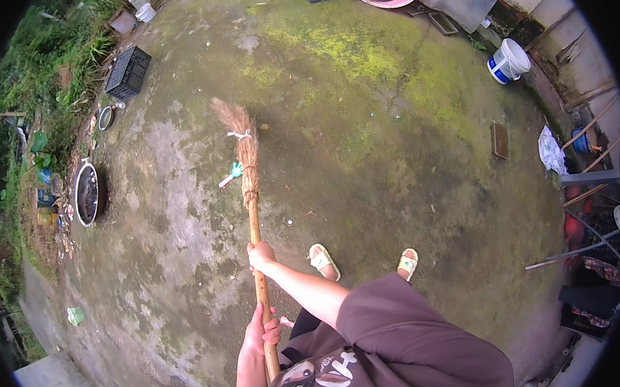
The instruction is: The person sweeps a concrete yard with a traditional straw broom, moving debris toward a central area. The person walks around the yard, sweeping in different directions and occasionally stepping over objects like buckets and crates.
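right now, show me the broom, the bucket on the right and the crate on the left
broom point(254, 222): head view, on the wooden handle below the bristles
bucket point(506, 65): head view, on its side wall
crate point(127, 73): head view, on its black slatted side

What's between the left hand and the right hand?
Just bare broom handle: the right hand grips it nearer the bristles, the left hand farther back. Head view.

Right hand point(261, 255) set higher, left hand point(258, 329) lower, both closed in a two-handed grip
The bare right forearm point(306, 283) slants up and leftward; the bare left forearm point(247, 379) rises steeply from the lower edge of view, fingers point(272, 331) curled and thumb point(257, 315) extended upward
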Demonstrator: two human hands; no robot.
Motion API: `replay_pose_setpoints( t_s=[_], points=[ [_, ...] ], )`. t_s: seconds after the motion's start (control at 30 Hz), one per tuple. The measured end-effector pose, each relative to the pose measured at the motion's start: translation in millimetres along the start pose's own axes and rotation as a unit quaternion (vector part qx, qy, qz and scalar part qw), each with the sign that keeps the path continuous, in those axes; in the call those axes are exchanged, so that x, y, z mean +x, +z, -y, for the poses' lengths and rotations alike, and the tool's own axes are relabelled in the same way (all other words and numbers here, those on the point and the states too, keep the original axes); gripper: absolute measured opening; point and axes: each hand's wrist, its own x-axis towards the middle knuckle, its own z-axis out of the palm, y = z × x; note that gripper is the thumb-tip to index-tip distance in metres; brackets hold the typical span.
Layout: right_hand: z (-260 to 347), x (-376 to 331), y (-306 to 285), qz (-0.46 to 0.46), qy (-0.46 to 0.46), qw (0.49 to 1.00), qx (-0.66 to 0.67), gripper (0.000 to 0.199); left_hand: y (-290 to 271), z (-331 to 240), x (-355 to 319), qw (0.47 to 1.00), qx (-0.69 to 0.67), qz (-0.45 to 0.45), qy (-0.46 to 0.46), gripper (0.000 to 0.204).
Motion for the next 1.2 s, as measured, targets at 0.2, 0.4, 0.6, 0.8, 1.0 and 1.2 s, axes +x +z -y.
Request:
replay_pose_setpoints(
  t_s=[0.2,0.4,0.6,0.8,1.0,1.2],
  points=[
    [8,-11,-123,-0.095,-0.055,0.965,0.238,0.032,67,-24,48,0.974,0.161,0.077,-0.138,0.024],
    [-38,-7,-290,-0.255,0.018,0.870,0.422,0.035,170,12,168,0.870,0.225,0.235,-0.372,0.009],
    [-36,14,-356,-0.327,0.084,0.815,0.471,0.030,240,22,231,0.817,0.404,0.166,-0.376,0.020],
    [96,87,-222,-0.197,0.093,0.935,0.278,0.034,190,-121,190,0.937,0.147,0.133,-0.289,0.022],
    [240,109,-61,0.007,0.033,0.995,0.092,0.029,184,-228,128,0.995,-0.090,-0.009,-0.049,0.003],
    [293,89,-117,0.041,-0.052,0.979,0.190,0.028,259,-243,115,0.999,0.014,0.025,-0.031,0.006]
  ],
)
